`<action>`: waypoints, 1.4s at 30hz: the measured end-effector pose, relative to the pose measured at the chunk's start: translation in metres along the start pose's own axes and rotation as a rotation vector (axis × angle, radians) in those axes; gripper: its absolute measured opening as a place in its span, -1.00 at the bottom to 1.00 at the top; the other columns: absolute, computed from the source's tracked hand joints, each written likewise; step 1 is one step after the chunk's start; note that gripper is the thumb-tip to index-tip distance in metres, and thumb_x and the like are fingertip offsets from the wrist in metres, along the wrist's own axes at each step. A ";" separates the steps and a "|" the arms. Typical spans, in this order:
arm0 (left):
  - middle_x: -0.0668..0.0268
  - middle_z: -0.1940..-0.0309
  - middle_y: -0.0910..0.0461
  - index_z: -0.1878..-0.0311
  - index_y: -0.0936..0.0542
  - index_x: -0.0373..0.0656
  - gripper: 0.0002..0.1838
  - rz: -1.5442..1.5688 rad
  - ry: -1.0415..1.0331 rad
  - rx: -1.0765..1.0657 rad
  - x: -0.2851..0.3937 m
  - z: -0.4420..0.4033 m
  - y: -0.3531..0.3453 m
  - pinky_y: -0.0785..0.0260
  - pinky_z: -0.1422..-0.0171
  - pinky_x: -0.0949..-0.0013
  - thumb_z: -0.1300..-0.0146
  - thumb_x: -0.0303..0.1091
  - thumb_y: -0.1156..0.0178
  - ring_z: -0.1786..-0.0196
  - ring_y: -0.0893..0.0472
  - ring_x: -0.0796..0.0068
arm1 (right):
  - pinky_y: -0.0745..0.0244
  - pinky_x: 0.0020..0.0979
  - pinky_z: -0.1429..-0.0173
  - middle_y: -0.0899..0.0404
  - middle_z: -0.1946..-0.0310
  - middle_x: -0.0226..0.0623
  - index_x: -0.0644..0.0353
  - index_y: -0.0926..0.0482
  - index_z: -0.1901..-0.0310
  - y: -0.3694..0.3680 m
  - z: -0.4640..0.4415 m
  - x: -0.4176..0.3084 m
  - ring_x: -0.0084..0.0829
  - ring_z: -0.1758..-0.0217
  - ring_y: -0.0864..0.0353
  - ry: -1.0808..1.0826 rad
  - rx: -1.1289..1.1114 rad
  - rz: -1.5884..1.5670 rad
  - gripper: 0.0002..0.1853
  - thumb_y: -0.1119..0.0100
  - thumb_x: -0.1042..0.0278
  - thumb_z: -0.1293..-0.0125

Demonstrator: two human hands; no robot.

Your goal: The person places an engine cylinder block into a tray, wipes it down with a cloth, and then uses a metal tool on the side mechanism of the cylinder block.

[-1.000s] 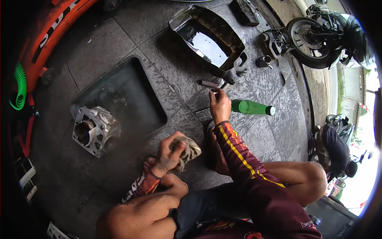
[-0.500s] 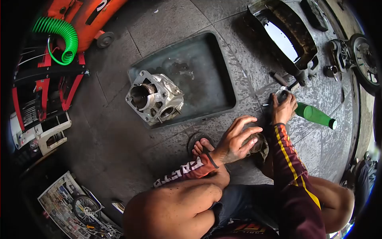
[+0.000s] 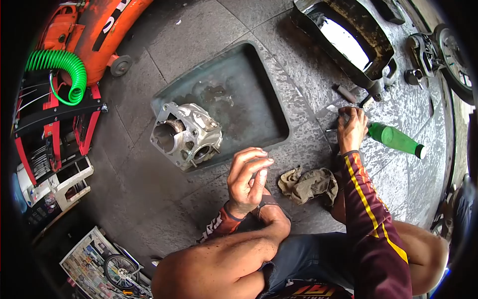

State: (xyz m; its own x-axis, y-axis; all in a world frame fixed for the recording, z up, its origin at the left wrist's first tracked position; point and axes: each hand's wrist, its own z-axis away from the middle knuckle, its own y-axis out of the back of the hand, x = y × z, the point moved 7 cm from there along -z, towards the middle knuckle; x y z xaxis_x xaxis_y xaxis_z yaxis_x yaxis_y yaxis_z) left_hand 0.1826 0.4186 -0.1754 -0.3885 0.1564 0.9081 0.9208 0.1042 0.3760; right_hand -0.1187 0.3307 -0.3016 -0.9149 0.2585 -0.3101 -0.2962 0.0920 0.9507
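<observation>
My left hand (image 3: 247, 185) hovers over my foot, holding nothing, with fingers loosely bent and thumb apart. Down at the floor on the right, my right hand (image 3: 353, 130) has its fingers curled around something small that they hide. Close by lie a green bottle (image 3: 396, 138) with a dark cap, on its side, and a short dark cylindrical piece (image 3: 345, 93). A crumpled, dirty rag (image 3: 309, 185) rests on the tiles between my hands. The metal engine cylinder (image 3: 205, 130), its bore facing me, sits at the near left corner of a shallow dark tray (image 3: 282, 107).
A black open pan (image 3: 343, 40) with a shiny surface inside stands at the upper right. Wheeled mechanical parts (image 3: 450, 62) lie beyond it. At left are orange equipment (image 3: 99, 45), a coiled green hose (image 3: 64, 65) and a red-framed rack (image 3: 84, 124).
My left hand has moved left, away from the rag, which now shows fully. My right hand stays at nearly the same spot, its fingers pointing more downward. The camera view has shifted slightly.
</observation>
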 end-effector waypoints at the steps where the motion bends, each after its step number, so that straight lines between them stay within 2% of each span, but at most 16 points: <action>1: 0.05 0.07 -0.61 0.16 -0.68 -0.33 -0.82 0.003 -0.009 0.004 0.001 0.001 0.000 -0.45 -0.19 0.11 -0.25 -0.48 -0.15 -0.07 -0.60 0.09 | -0.34 0.05 -0.23 -0.48 -0.08 -0.26 0.00 -0.61 0.00 0.000 -0.001 -0.002 -0.10 -0.25 -0.40 0.025 -0.021 0.012 -0.69 -0.30 0.34 -0.19; 6: 0.05 0.01 -0.53 0.16 -0.63 -0.32 -0.79 -0.254 -0.120 0.187 0.017 0.000 0.045 -0.40 -0.28 0.04 -0.30 -0.44 -0.05 -0.13 -0.54 0.06 | -0.32 -0.04 -0.21 -0.54 -0.02 -0.27 0.02 -0.60 0.00 0.003 0.003 -0.007 -0.13 -0.19 -0.44 0.091 0.016 -0.009 -0.70 -0.33 0.24 -0.24; 8: 0.04 -0.09 -0.47 0.08 -0.59 -0.33 -0.77 -0.255 -0.110 0.347 0.014 0.001 0.074 -0.33 -0.36 0.03 -0.33 -0.45 0.00 -0.21 -0.49 0.07 | -0.31 -0.07 -0.18 -0.58 0.07 -0.33 0.02 -0.63 0.10 0.001 0.002 -0.006 -0.16 -0.15 -0.46 0.082 -0.037 -0.033 -0.78 -0.35 0.26 -0.22; 14: 0.08 -0.18 -0.43 -0.03 -0.54 -0.36 -0.76 -0.476 -0.032 0.480 -0.003 -0.010 0.124 -0.24 -0.44 0.12 -0.41 -0.52 0.05 -0.27 -0.46 0.21 | -0.34 -0.06 -0.13 -0.54 0.05 -0.32 0.04 -0.60 0.09 -0.002 -0.006 -0.006 -0.13 -0.13 -0.45 0.142 -0.047 -0.030 -0.71 -0.41 0.27 -0.16; 19: 0.07 -0.21 -0.42 -0.08 -0.54 -0.37 -0.74 -0.394 -0.107 0.422 0.001 -0.017 0.106 -0.23 -0.46 0.16 -0.44 -0.50 0.05 -0.29 -0.45 0.22 | -0.33 0.06 -0.09 -0.54 0.03 -0.33 -0.07 -0.64 0.16 0.003 -0.004 -0.009 -0.11 -0.14 -0.46 0.131 0.016 -0.043 -0.76 -0.45 0.26 -0.13; 20: 0.05 -0.22 -0.42 -0.08 -0.54 -0.39 -0.73 -0.377 -0.078 0.422 -0.001 -0.016 0.102 -0.23 -0.46 0.15 -0.43 -0.51 0.05 -0.30 -0.44 0.21 | -0.35 -0.02 -0.12 -0.56 0.05 -0.31 -0.06 -0.65 0.17 0.007 -0.005 -0.010 -0.12 -0.13 -0.47 0.110 0.038 -0.075 -0.79 -0.43 0.28 -0.15; 25: 0.01 -0.21 -0.41 -0.03 -0.53 -0.41 -0.74 -0.317 -0.112 0.269 0.011 -0.017 0.063 -0.24 -0.45 0.11 -0.40 -0.54 0.07 -0.28 -0.44 0.14 | -0.38 -0.06 -0.19 -0.59 0.06 -0.16 0.16 -0.62 0.02 0.025 -0.027 -0.009 -0.06 -0.11 -0.49 0.107 0.221 -0.275 -0.70 -0.36 0.31 -0.23; 28: 0.01 -0.14 -0.42 0.01 -0.54 -0.38 -0.77 -0.168 -0.124 0.211 0.018 -0.016 0.036 -0.26 -0.42 0.01 -0.36 -0.51 0.02 -0.24 -0.45 0.07 | -0.39 -0.06 -0.18 -0.60 0.04 -0.14 0.17 -0.61 -0.03 0.019 -0.038 -0.010 -0.03 -0.11 -0.50 0.096 0.255 -0.066 -0.66 -0.34 0.25 -0.26; 30: 0.02 -0.06 -0.46 0.05 -0.56 -0.36 -0.78 -0.115 -0.105 0.158 0.021 -0.018 0.020 -0.33 -0.34 0.05 -0.33 -0.48 -0.03 -0.16 -0.49 0.11 | -0.40 -0.04 -0.18 -0.59 0.03 -0.12 0.19 -0.59 -0.04 0.010 -0.042 -0.005 -0.01 -0.13 -0.50 0.104 0.209 0.000 -0.65 -0.31 0.23 -0.27; 32: 0.02 -0.04 -0.49 0.04 -0.57 -0.38 -0.77 -0.019 -0.055 0.082 0.020 -0.023 0.004 -0.41 -0.24 0.12 -0.31 -0.49 -0.06 -0.09 -0.53 0.16 | -0.39 -0.06 -0.20 -0.59 0.03 -0.07 0.22 -0.59 0.00 0.000 -0.046 -0.008 -0.01 -0.16 -0.50 0.060 -0.001 -0.081 -0.67 -0.31 0.25 -0.27; 33: 0.03 -0.04 -0.50 0.02 -0.57 -0.39 -0.76 0.033 0.010 0.068 0.014 -0.023 -0.001 -0.44 -0.20 0.16 -0.31 -0.50 -0.07 -0.06 -0.55 0.19 | -0.47 -0.13 -0.11 -0.63 0.14 -0.06 0.24 -0.60 0.05 0.001 -0.049 -0.017 -0.01 0.00 -0.59 0.124 -0.042 -0.229 -0.69 -0.34 0.29 -0.22; 34: 0.03 -0.04 -0.51 0.00 -0.57 -0.40 -0.75 0.082 0.076 0.057 0.008 -0.023 -0.007 -0.47 -0.16 0.21 -0.32 -0.50 -0.08 -0.04 -0.56 0.23 | -0.52 -0.24 0.06 -0.67 0.27 -0.10 0.25 -0.59 0.09 0.008 -0.048 -0.035 -0.13 0.21 -0.67 0.079 -0.152 -0.439 -0.70 -0.38 0.30 -0.20; 35: 0.06 0.00 -0.57 -0.05 -0.59 -0.35 -0.74 0.133 0.165 0.081 0.003 -0.028 -0.012 -0.50 -0.10 0.27 -0.32 -0.53 -0.14 -0.01 -0.60 0.25 | -0.52 -0.29 0.12 -0.68 0.32 -0.15 0.25 -0.58 0.12 0.011 -0.045 -0.053 -0.24 0.26 -0.67 0.061 -0.277 -0.569 -0.70 -0.40 0.31 -0.19; 36: 0.07 -0.11 -0.53 -0.18 -0.54 -0.32 -0.67 0.231 0.229 0.056 -0.010 -0.029 -0.020 -0.51 -0.08 0.31 -0.37 -0.50 -0.14 -0.04 -0.59 0.30 | -0.52 -0.34 0.17 -0.68 0.36 -0.21 0.25 -0.56 0.15 0.013 -0.039 -0.070 -0.34 0.31 -0.67 0.039 -0.405 -0.696 -0.71 -0.41 0.31 -0.18; 40: 0.12 -0.19 -0.46 -0.37 -0.41 -0.25 -0.52 0.294 0.321 0.031 -0.018 -0.053 -0.020 -0.51 -0.06 0.35 -0.41 -0.44 -0.16 -0.09 -0.56 0.34 | -0.50 -0.42 0.11 -0.67 0.37 -0.34 0.25 -0.51 0.23 0.034 0.005 -0.155 -0.57 0.24 -0.62 0.134 -0.871 -1.026 -0.74 -0.41 0.35 -0.18; 42: 0.17 -0.05 -0.53 -0.23 -0.54 -0.25 -0.66 0.325 0.390 -0.002 -0.027 -0.054 -0.012 -0.53 0.01 0.37 -0.43 -0.38 -0.17 -0.01 -0.59 0.38 | -0.47 -0.48 0.11 -0.68 0.31 -0.35 0.25 -0.51 0.27 0.058 0.015 -0.187 -0.66 0.21 -0.57 0.270 -0.880 -1.058 -0.78 -0.39 0.39 -0.19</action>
State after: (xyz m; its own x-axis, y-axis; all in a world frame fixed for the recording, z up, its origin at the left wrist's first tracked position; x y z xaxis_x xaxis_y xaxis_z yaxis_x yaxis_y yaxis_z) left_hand 0.1839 0.3605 -0.1940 -0.0399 -0.1984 0.9793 0.9921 0.1087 0.0624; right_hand 0.0394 0.3024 -0.1882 -0.1471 0.2469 -0.9578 -0.8503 -0.5262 -0.0050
